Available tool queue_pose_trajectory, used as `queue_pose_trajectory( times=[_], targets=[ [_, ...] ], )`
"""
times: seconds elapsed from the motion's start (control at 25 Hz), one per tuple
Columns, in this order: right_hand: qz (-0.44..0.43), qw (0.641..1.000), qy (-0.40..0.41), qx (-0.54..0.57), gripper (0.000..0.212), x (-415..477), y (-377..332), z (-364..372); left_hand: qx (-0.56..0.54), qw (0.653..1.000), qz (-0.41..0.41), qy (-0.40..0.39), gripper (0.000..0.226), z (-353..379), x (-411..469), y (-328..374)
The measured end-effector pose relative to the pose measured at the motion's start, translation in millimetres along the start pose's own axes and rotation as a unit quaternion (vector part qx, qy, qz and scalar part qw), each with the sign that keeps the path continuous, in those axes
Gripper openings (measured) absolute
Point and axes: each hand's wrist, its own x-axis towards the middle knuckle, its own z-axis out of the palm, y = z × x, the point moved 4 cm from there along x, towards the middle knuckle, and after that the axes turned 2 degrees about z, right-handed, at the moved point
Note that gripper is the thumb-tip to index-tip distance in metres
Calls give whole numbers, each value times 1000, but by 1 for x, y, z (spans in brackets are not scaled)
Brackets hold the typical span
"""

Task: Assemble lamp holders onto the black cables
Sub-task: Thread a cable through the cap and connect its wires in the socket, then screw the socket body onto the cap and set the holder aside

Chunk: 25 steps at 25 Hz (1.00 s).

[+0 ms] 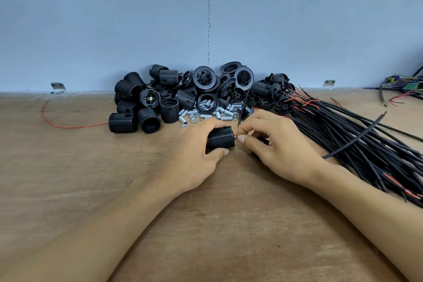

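Our left hand (pixel 194 153) wraps the lamp holder (pixel 221 141), so we see only its ribbed side and one end. Our right hand (pixel 277 149) pinches a thin cable (pixel 243 107); its fingers hide where it runs and a dark piece beneath them. The bundle of black cables (pixel 366 142) and the tangle of coloured wires (pixel 402 86) run off the right edge.

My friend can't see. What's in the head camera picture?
A left hand grips a black threaded lamp holder; the right hand pinches a thin wire beside it. Nearby lie piled lamp holders, metal tubes and black cables.
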Motion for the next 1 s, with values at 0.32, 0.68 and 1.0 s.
queue_pose_trajectory(
  times=[0.32,0.68,1.0],
  targets=[
    [12,1000,4,-11,11,-1,-2,2,-12,1000,1,-6,43,0,-1,0],
    [78,996,3,41,5,5,1,-2,-4,1000,-25,6,40,-1,0,4],
    [119,984,-121,-47,79,8,23,-23,-118,984,-133,29,46,-1,4,-14]
  ],
)
